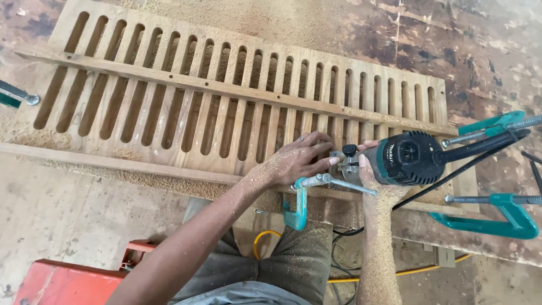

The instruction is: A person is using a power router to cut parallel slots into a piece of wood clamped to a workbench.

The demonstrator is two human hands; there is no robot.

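Trim router (407, 158) sits on the slotted wood panel (237, 107) near its right end, body & cord pointing right along the panel's length. Right hand (370, 169) is wrapped round the router. Left hand (299, 158) lies flat, fingers spread, on the slats just left of the router base, above the teal clamp (299, 206).

Only one label: white lettering on the router's (409, 158) black-and-teal top, at right. No packages, signs or screens.
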